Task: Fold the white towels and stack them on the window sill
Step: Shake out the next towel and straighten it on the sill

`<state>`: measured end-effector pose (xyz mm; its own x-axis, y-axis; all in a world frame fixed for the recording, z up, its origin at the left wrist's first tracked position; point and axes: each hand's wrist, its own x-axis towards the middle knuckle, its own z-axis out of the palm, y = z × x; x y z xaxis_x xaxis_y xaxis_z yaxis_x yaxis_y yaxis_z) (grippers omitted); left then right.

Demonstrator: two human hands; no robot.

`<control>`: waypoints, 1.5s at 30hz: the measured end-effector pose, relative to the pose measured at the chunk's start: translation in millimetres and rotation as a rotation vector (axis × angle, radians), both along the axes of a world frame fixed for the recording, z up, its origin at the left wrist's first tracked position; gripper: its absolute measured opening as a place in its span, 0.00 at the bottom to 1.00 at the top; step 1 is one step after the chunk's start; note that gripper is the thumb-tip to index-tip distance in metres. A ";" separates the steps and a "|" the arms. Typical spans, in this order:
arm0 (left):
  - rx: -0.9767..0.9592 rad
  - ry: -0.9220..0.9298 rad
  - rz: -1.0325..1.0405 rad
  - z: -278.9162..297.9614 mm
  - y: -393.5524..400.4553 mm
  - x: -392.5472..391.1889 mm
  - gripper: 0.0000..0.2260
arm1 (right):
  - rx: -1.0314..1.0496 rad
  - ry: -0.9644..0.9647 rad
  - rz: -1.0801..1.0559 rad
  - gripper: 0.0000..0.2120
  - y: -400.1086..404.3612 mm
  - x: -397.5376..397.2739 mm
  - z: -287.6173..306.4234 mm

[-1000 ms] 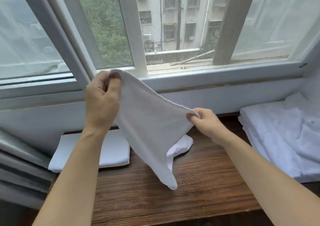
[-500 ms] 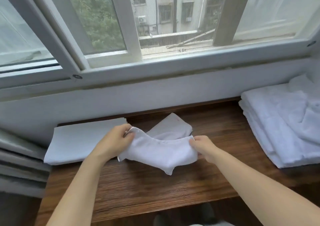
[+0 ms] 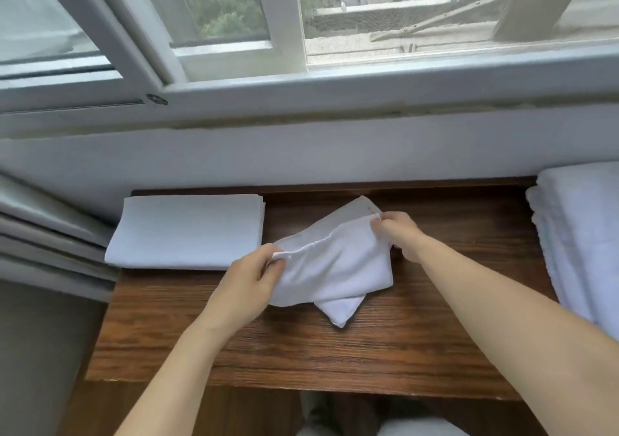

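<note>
A small white terry towel [image 3: 335,268] is held over the middle of the dark brown wood-grain desk [image 3: 418,335] that runs below the window. Its upper edge is raised between the two hands, while its lower part sags onto the wood and onto a second layer of white cloth lying under it, one corner of which points toward the near edge of the desk. Whether that lower layer belongs to the same towel cannot be told.

The left hand [image 3: 248,278] is placed at the towel's left corner; its grip is closed on the cloth, the corner being pinched between the thumb and the curled fingers. The right hand [image 3: 398,231] is placed at the towel's far right corner, closer to the wall; its grip is likewise a pinch, with the fingertips gathered on the hem.

A flat, neatly folded stack of white towels [image 3: 187,231] is laid at the left end of the desk, against the white wall [image 3: 301,154], just beside the held towel but apart from it. A larger heap of loosely layered white towels [image 3: 579,234] is seen at the right end, well apart from the right hand. The white window frame [image 3: 288,17] is seen above the wall, with greenery and buildings behind the glass.
</note>
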<state>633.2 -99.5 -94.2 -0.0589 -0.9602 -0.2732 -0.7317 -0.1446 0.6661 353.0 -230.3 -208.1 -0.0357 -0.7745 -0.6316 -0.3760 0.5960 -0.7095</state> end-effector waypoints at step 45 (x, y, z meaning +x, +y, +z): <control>-0.390 0.542 -0.318 158.0 -12.4 -3.5 0.12 | -0.326 -0.695 0.390 0.04 77.5 47.9 93.0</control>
<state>629.7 -111.9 63.8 -0.3806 -0.8956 0.2305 -0.2529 0.3405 0.9056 400.9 -152.8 -115.0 0.5827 -0.7977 -0.1553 0.0720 0.2410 -0.9679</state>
